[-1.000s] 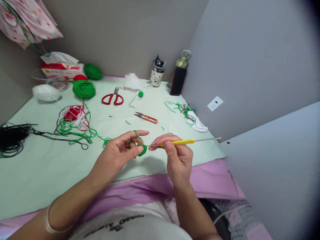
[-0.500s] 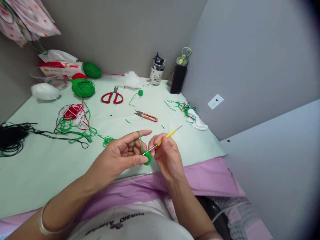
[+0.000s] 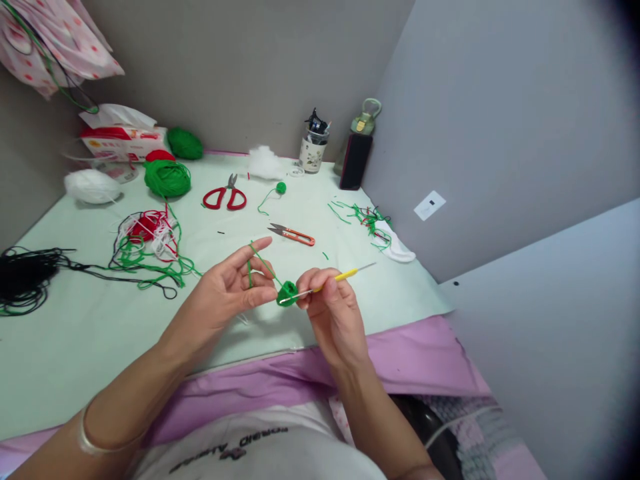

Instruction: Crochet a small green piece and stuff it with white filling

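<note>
A small green crocheted piece (image 3: 287,293) sits between my hands, above the table's front. My right hand (image 3: 333,303) is closed on a crochet hook (image 3: 345,275) with a yellow grip; the hook's metal end crosses the front of the piece, and my right fingertips meet its right side. Green yarn (image 3: 267,263) runs from the piece over the raised index finger of my left hand (image 3: 235,283) and round its other fingers. The left thumb tip is at the piece's left edge; whether it pinches the piece is hard to see.
Beyond my hands lie orange thread snips (image 3: 293,235), red-handled scissors (image 3: 225,198) and a small green ball (image 3: 281,188). Tangled yarn (image 3: 150,237) and black yarn (image 3: 30,273) are on the left. Yarn scraps (image 3: 370,220) lie right, near a phone (image 3: 356,162) against a bottle (image 3: 364,123).
My left hand has shifted left and slightly up, and its thumb has moved off the front of the piece. The piece has turned and risen slightly; the hook now lies flatter across it.
</note>
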Demonstrator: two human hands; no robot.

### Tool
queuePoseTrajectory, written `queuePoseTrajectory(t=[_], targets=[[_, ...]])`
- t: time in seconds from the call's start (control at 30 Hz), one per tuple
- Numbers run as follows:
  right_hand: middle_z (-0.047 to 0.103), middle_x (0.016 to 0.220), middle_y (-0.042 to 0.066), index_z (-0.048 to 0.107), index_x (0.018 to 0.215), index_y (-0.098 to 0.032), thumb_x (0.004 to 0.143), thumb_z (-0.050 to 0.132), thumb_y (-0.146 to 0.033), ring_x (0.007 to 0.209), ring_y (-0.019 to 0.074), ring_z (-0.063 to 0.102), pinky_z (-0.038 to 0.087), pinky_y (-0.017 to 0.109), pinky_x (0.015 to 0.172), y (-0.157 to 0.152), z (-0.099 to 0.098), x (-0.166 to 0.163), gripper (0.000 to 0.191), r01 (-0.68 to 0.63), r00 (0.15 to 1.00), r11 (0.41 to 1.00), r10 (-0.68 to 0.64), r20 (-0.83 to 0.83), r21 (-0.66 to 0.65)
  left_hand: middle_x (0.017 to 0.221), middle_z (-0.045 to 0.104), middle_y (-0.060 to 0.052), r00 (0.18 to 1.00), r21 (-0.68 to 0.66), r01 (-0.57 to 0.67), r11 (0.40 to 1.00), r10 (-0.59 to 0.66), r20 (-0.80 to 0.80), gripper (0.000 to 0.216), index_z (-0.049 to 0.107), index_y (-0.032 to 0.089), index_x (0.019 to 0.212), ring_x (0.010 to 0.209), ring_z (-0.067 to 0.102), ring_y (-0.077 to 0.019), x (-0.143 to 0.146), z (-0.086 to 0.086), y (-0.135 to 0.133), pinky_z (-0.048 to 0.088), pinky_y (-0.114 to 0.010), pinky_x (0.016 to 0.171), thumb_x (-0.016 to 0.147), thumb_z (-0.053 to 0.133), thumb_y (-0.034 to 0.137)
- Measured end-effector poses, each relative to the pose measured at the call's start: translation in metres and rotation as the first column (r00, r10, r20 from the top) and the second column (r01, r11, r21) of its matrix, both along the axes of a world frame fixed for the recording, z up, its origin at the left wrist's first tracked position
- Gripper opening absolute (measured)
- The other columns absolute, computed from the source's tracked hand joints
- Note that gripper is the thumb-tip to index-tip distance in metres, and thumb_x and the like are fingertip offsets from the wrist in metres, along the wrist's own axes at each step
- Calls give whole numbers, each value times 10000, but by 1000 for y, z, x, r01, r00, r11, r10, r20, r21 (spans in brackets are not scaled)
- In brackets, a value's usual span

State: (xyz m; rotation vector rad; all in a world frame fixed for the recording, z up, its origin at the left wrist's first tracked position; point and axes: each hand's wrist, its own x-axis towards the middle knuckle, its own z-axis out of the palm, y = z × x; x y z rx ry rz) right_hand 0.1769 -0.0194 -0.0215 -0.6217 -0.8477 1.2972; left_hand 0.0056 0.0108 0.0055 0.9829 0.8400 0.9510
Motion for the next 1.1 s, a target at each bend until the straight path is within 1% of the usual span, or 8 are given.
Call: queuePoseTrajectory(t=[0.17,0.43,0.67,0.77,0.87,1.0,1.07,1.1], targets=[[683,801,13,763,829,-252,915,750,-483,708,149,596,481,272,627,1,-2,-3,247,30,999,999,-31,34,16,935,704,26,991,-36,121,992,-119,67,1039,404,269,1580,846,719,-170,2,1,-3,552,-282,784,687,909,103],[729,943,46,824,957,-285,964,706,-398,861,185,653,534,319,716,-5,-9,-2,164,101,944,980,-149,295,173,796,709,57,999,-26,53,998,-53,14,1076,385,248,1589,735,705,-168,11,8,-9,548,-293,738,658,905,103],[662,781,-5,802,842,-248,797,866,-347,618,107,545,459,235,538,1,-7,-1,127,47,976,999,-51,212,27,854,716,39,997,12,71,997,-71,-5,1135,273,271,1645,732,690,-145,10,9,-10,558,-262,712,704,883,98],[629,716,-25,773,776,-227,740,900,-353,559,84,508,412,202,474,2,-4,0,183,5,995,999,-2,98,-34,934,712,11,985,83,162,983,-156,-76,946,475,321,1552,813,704,-162,-3,7,-1,572,-265,741,724,892,134],[623,698,-38,757,759,-218,703,920,-343,490,53,429,376,184,428,3,-1,3,213,-9,1000,997,10,17,-82,953,723,-41,919,152,313,938,-259,-296,481,770,284,1219,883,715,-227,-25,15,16,588,-293,737,755,898,283],[608,685,-45,744,755,-211,708,919,-323,461,34,386,354,172,414,4,0,8,213,-8,1000,996,8,-2,-87,1174,705,-28,785,501,-25,865,327,-526,222,803,258,945,1120,636,-245,-54,36,32,559,-239,829,815,854,431],[597,689,-45,747,757,-213,710,918,-316,473,40,401,364,176,422,3,1,8,206,-4,1000,997,4,1,-78,1295,671,-9,826,499,-88,862,343,-447,250,779,266,1059,1233,602,-275,-58,39,31,570,-249,830,901,775,460],[593,693,-45,750,763,-215,714,916,-312,481,44,407,370,179,428,3,2,8,198,-3,1000,997,3,3,-71,1372,649,-11,899,447,-55,893,239,-367,306,765,280,1131,1263,603,-309,-57,37,28,592,-275,804,922,740,503]])
